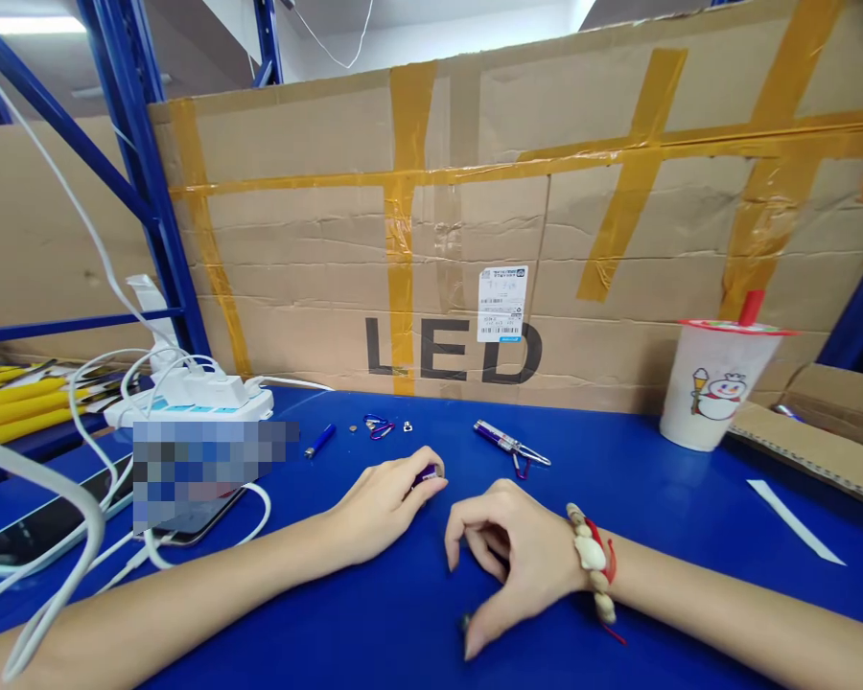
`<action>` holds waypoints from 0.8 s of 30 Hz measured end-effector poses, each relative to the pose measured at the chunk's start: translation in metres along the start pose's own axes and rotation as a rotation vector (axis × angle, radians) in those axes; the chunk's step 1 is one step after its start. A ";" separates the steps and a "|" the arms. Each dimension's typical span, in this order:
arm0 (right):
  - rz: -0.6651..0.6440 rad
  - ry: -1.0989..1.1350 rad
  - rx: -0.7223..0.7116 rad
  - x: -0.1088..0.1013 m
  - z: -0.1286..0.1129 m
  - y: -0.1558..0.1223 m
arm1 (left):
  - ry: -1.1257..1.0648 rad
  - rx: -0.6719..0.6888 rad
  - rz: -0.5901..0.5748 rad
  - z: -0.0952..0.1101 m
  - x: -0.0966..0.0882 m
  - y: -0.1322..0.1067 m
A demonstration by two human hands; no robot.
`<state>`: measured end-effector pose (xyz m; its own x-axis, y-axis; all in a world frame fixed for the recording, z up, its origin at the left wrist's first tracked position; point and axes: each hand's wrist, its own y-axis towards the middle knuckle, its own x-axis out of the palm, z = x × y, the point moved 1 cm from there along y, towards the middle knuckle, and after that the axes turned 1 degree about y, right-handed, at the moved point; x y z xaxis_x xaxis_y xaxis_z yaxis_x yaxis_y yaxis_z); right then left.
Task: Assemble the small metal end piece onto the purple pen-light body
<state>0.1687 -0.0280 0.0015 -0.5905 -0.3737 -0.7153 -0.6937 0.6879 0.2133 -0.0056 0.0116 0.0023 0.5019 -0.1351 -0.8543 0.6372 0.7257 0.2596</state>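
A small purple cylinder (429, 472) was gripped between the thumb and fingers of the left hand (384, 503) and was largely covered by them. The right hand (514, 546) was held just beside it, its fingers curled and its thumb spread wide of them; a small dark part (464, 623) was seen at the thumb tip, its contact being unclear. Beyond the hands, a purple-and-silver tube (500, 438) was placed on the blue table (331, 632). To its left, a small metal part (408, 426), a purple carabiner (383, 431), a round disc (353, 428) and a blue tube (320, 441) were laid out. A lidded cup (709, 383) was positioned at right, near a white strip (796, 522).
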 end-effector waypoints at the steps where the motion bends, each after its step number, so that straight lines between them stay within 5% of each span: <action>1: 0.007 -0.009 -0.022 0.001 0.000 0.000 | 0.013 -0.015 -0.006 0.000 0.000 0.000; 24: 0.053 -0.186 0.031 0.002 0.004 0.009 | -0.189 -0.101 0.108 0.000 0.004 0.003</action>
<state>0.1628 -0.0201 -0.0011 -0.5371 -0.2172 -0.8151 -0.6492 0.7233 0.2351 -0.0012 0.0130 -0.0003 0.6709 -0.1701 -0.7218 0.5166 0.8055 0.2904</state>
